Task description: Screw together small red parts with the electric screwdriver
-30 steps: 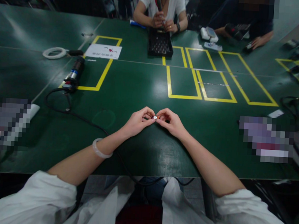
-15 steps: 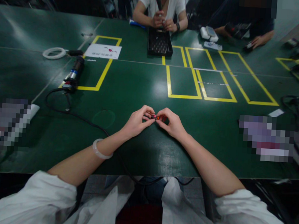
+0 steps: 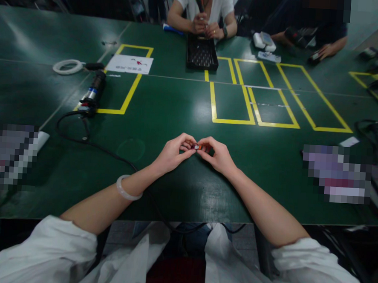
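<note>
My left hand (image 3: 173, 154) and my right hand (image 3: 218, 155) meet fingertip to fingertip over the middle of the green table (image 3: 165, 114). Both pinch one small orange and silver part (image 3: 197, 147) between thumb and fingers. The fingers of both hands are curled closed around it, and most of the part is hidden by them. A pale bangle (image 3: 126, 189) sits on my left wrist.
A black electric screwdriver (image 3: 92, 93) with its cable (image 3: 81, 128) lies at the left. Yellow tape rectangles (image 3: 268, 103) mark the table. A black tray (image 3: 201, 53) stands at the far edge before a seated person (image 3: 203, 14). Another person (image 3: 314, 34) sits at the far right.
My fingers have shifted slightly on the small part, turning it so more orange shows. Both hands stay at the same spot.
</note>
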The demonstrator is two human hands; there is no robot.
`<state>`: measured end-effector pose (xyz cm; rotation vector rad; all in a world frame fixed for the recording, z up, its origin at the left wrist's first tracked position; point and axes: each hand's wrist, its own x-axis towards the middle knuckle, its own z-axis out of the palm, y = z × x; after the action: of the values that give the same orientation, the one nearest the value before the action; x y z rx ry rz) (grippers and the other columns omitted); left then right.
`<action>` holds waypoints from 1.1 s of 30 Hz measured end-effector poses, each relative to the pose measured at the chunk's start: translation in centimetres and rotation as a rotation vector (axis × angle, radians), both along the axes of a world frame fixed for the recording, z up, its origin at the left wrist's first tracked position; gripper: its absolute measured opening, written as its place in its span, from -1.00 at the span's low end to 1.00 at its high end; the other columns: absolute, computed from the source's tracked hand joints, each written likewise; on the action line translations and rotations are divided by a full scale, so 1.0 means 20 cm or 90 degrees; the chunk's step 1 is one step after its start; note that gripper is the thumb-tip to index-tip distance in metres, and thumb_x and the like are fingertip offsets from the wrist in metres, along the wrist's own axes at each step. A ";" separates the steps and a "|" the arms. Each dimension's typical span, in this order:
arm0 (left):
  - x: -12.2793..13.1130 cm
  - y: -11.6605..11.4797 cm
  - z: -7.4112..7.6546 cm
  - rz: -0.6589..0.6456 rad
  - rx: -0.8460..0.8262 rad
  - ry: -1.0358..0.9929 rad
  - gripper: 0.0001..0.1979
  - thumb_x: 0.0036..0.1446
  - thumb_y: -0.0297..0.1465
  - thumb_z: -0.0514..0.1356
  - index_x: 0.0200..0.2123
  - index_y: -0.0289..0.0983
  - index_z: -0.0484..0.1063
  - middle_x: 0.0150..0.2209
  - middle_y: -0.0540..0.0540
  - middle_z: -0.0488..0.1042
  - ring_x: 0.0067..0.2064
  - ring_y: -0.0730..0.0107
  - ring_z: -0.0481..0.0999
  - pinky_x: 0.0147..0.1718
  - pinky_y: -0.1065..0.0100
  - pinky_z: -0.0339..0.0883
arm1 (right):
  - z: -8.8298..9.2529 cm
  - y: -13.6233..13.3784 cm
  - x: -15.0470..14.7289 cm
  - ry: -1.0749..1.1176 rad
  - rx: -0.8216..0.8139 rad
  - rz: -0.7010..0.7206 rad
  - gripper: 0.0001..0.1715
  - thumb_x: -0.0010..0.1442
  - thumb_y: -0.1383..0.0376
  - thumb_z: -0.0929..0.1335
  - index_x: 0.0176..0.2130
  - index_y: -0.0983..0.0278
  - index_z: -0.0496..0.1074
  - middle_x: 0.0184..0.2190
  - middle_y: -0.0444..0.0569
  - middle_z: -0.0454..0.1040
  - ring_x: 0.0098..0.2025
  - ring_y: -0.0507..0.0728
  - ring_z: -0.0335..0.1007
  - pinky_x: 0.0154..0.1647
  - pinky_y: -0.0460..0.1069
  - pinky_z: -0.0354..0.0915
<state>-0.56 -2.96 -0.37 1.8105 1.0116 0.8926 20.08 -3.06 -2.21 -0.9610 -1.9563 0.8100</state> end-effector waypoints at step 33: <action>-0.32 0.26 0.10 0.147 0.170 0.238 -0.61 0.33 -0.21 0.11 0.09 -0.32 0.41 0.03 -0.19 0.48 0.03 0.24 0.50 0.05 0.19 0.36 | -0.03 0.04 0.00 0.093 -0.221 0.003 -0.75 0.15 0.21 0.42 -0.18 0.26 0.40 -0.45 -0.17 0.40 -0.48 -0.01 0.24 -0.41 -0.07 0.20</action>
<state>-6.94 2.18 1.69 2.1706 1.4131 0.8757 20.16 -2.33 -2.85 -1.0627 -1.7254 1.2150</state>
